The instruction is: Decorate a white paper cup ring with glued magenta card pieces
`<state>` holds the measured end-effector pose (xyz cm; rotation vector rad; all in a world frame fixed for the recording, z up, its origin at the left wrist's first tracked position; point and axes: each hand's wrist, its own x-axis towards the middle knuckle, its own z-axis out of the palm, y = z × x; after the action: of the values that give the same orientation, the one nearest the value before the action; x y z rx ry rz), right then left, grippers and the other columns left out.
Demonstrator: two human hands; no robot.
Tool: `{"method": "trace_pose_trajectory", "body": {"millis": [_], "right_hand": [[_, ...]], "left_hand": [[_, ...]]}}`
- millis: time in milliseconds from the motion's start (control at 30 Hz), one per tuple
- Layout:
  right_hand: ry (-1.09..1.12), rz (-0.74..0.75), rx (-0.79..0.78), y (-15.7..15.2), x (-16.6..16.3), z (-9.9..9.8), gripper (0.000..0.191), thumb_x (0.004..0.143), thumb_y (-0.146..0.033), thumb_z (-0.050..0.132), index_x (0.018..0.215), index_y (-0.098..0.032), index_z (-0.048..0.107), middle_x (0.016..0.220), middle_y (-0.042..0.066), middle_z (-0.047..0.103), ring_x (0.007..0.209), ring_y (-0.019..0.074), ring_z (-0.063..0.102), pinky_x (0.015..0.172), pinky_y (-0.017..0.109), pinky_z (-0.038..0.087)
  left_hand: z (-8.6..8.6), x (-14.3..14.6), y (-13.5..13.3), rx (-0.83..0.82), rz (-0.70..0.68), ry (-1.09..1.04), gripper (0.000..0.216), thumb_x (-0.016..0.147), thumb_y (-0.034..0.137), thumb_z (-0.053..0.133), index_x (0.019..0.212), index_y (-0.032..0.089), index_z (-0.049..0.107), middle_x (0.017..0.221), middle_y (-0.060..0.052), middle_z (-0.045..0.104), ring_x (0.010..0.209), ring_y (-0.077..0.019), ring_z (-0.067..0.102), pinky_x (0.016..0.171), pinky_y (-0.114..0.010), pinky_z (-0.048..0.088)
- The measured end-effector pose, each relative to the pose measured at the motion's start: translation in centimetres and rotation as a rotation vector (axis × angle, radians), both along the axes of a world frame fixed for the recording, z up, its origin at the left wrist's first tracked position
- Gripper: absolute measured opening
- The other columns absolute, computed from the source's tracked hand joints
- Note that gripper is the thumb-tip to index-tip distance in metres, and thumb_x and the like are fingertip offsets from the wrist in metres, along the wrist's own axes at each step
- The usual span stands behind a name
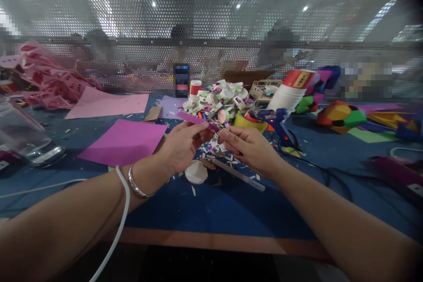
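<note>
Between the fingers and thumb of my left hand [180, 145] is a purple paper strip [190, 117], its rounded end sticking out to the left. My right hand [253, 147] is closed in a pinch at the strip's other end; what sits in its fingertips is too small to make out. Just beyond both hands rises a pile of cut white, green and purple paper pieces [223, 97]. Below them lie a white paper disc [196, 172] and a translucent glue stick [243, 177]. A blue glue gun [279, 125] stands right of my right hand.
Purple paper [124, 143] and pink paper [110, 103] lie left, near a clear plastic container [24, 134]. Stacked paper cups [291, 90] lean at the back right beside a colourful paper ball [340, 116]. A black cable [317, 167] crosses the right side. A perforated screen [211, 17] stands behind.
</note>
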<state>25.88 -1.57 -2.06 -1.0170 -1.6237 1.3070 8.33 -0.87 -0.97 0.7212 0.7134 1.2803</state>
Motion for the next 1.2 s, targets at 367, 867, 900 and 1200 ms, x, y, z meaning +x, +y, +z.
{"method": "trace_pose_trajectory", "body": {"millis": [367,867,900,1200], "right_hand": [[-0.026,-0.041,0.026,-0.04,0.13,0.15,0.046,0.087,-0.064,0.064,0.081,-0.019,0.061,0.051,-0.01,0.029,0.043,0.0054,0.022,0.042,0.025,0.015],[-0.123,-0.029,0.134,0.16,0.39,-0.1,0.042,0.09,-0.061,0.063,0.08,-0.02,0.062,0.055,-0.008,0.037,0.044,0.0056,0.028,0.044,0.024,0.019],[-0.13,-0.032,0.137,0.16,0.4,-0.1,0.042,0.09,-0.061,0.063,0.079,-0.019,0.062,0.055,-0.008,0.037,0.044,0.0056,0.029,0.044,0.024,0.019],[-0.129,-0.051,0.176,0.06,0.4,0.04,0.046,0.091,-0.061,0.061,0.077,-0.018,0.062,0.053,-0.008,0.038,0.044,0.0053,0.03,0.044,0.024,0.021]], "left_hand": [[0.25,-0.47,0.39,-0.025,0.085,-0.046,0.012,0.083,0.006,0.066,0.073,0.012,0.065,0.069,-0.003,0.068,0.067,-0.012,0.066,0.073,-0.027,0.052],[0.16,0.04,-0.06,0.004,-0.009,-0.011,0.017,0.082,0.007,0.065,0.065,0.01,0.068,0.068,-0.005,0.068,0.067,-0.0119,0.064,0.077,-0.029,0.051],[0.19,0.06,-0.1,-0.002,-0.009,-0.011,0.018,0.082,0.006,0.064,0.064,0.01,0.068,0.068,-0.005,0.068,0.067,-0.012,0.064,0.078,-0.029,0.051],[0.29,0.13,-0.47,-0.004,-0.029,-0.021,0.019,0.082,0.005,0.063,0.064,0.007,0.071,0.064,-0.005,0.068,0.063,-0.0116,0.065,0.075,-0.027,0.053]]}}
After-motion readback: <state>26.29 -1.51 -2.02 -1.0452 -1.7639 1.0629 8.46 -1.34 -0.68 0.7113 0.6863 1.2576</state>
